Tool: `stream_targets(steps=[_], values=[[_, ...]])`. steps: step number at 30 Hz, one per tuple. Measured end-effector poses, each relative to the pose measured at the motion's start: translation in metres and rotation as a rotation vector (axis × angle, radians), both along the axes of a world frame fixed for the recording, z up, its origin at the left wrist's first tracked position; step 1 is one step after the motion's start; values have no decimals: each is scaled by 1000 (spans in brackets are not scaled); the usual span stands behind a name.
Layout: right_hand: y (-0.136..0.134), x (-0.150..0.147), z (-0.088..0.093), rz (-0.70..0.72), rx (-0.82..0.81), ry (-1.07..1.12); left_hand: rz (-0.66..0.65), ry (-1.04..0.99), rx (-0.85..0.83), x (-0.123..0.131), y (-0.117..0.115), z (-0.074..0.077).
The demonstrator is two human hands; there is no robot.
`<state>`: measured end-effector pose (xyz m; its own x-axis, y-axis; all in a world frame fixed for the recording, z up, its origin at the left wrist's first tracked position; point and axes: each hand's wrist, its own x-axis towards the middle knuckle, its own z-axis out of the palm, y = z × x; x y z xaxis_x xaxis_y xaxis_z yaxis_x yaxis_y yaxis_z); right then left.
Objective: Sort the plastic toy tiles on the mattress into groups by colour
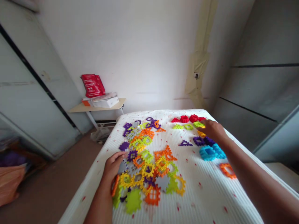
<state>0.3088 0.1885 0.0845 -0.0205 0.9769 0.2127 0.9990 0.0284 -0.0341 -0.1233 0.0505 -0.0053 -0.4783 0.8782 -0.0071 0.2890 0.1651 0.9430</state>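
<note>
My left hand (114,165) rests at the left edge of a large mixed heap of toothed plastic building pieces, fingers curled together beside a purple square piece (132,155) and a grey piece (122,167). What its fingers hold, if anything, is hidden. On the far right, my right hand (213,131) has its fingertips closed at a lime green piece (198,124), partly covering it. Near that hand lie red pieces (193,118), a yellow piece (201,133), a purple stack (198,141), a turquoise stack (207,152) and an orange square frame (227,170).
Everything lies on a bed-like surface with a white ribbed cover (187,186). A purple triangle (185,143) sits between heap and stacks. Behind to the left, a small table (80,108) bears a red bag (92,85) and a white box (106,101). Grey cabinets (263,84) flank the right.
</note>
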Motion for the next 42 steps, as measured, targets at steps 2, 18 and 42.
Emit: stream_targets(steps=[2, 18, 42], values=[[-16, -22, -6, 194, 38, 93, -5, -38, 18, -1, -2, -2], [-89, -119, -81, 725, -124, 309, -294, 975, -90, 35, 30, 32], [-137, -101, -88, 1277, 44, 570, -101, 360, 205, 26, 52, 20]])
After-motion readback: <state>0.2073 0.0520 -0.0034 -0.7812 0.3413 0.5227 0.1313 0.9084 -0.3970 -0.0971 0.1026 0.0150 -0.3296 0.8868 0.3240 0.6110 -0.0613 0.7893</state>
